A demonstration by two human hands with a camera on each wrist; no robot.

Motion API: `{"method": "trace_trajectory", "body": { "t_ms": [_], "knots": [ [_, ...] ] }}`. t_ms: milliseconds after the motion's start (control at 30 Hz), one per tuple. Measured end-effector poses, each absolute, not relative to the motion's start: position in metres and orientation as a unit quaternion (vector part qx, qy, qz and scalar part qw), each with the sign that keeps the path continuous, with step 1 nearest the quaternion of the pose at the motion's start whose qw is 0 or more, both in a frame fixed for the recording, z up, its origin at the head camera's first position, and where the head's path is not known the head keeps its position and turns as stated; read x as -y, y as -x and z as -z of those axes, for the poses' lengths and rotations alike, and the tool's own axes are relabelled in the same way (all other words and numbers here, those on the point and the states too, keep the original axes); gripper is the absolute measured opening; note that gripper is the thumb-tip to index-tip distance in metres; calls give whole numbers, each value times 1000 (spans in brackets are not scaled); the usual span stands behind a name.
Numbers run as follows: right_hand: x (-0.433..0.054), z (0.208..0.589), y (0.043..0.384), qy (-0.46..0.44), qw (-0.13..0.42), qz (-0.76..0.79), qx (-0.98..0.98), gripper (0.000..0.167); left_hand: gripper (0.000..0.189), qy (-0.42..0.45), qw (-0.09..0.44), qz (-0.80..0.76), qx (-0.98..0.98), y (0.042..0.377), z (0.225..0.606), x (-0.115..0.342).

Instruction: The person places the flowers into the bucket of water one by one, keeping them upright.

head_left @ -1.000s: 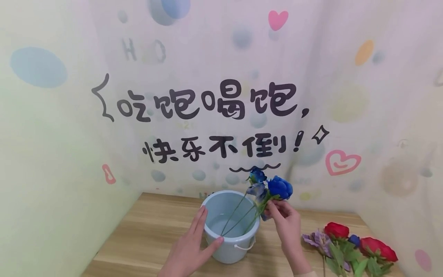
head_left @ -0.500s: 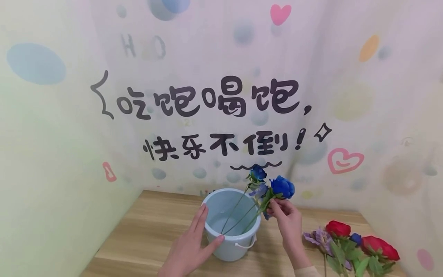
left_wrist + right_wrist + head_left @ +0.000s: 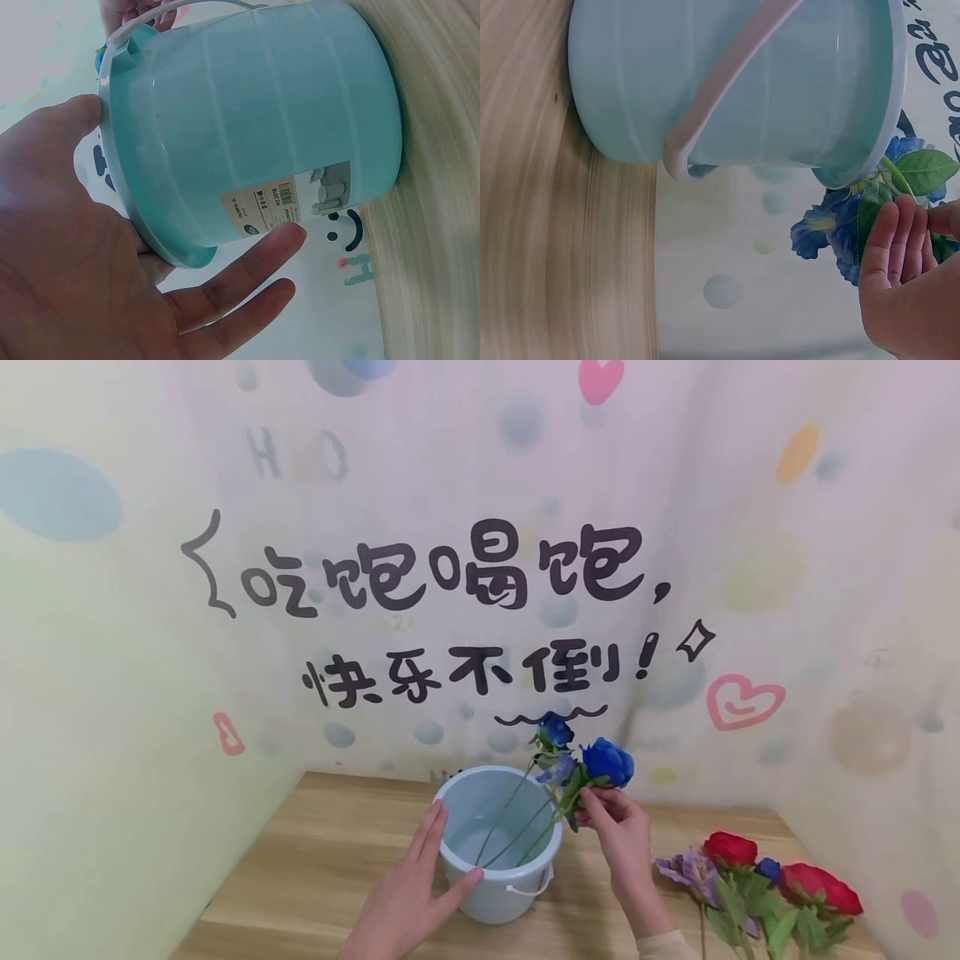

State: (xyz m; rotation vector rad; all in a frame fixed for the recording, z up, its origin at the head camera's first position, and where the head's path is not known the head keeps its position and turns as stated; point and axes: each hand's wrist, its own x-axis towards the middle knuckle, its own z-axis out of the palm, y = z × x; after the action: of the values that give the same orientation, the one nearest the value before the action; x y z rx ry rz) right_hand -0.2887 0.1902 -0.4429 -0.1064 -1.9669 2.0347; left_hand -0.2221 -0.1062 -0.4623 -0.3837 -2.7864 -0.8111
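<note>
A light blue plastic bucket [image 3: 497, 900] stands upright on the wooden table. My left hand [image 3: 408, 885] rests against its left side, with the thumb on the near rim and the fingers fairly straight; in the left wrist view, two fingers spread beside the bucket's label [image 3: 262, 208]. At the right rim, my right hand [image 3: 622, 842] pinches the stem of a large blue artificial flower [image 3: 607, 762] just below the bloom. Its stem slants down into the bucket. A smaller blue flower [image 3: 556, 731] and a pale purple-blue flower [image 3: 558, 768] lean against the same rim, their stems inside.
Right of the bucket lies a bunch of artificial flowers: red blooms [image 3: 820, 889], a purple one [image 3: 692, 877], a small blue one [image 3: 768, 871] and green leaves. A white handle [image 3: 532, 887] hangs on the bucket's near side. A printed wall cloth [image 3: 450, 485] rises behind the table.
The head view has shifted slightly. Both hands, the bucket and the flowers keep the same places relative to one another.
</note>
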Motion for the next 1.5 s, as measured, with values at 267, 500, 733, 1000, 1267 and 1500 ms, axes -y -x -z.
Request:
{"method": "trace_trajectory", "body": {
  "t_ms": [267,500,733,1000,1267,1500],
  "knots": [
    [-189,438,293,34,151,-705,692,37,98,129,117,277,945,224,459,106],
    [-189,445,287,44,131,-701,700,38,100,127,102,281,946,221,459,107],
    [-189,449,287,41,128,-701,700,35,99,128,106,280,945,219,463,107],
    [-190,450,285,37,121,-705,698,35,98,134,110,279,944,220,460,106],
    [-193,454,286,44,108,-707,697,36,100,130,98,287,944,221,464,106],
    [-196,456,284,49,95,-700,706,35,100,129,94,290,944,223,466,106]
  ]
}}
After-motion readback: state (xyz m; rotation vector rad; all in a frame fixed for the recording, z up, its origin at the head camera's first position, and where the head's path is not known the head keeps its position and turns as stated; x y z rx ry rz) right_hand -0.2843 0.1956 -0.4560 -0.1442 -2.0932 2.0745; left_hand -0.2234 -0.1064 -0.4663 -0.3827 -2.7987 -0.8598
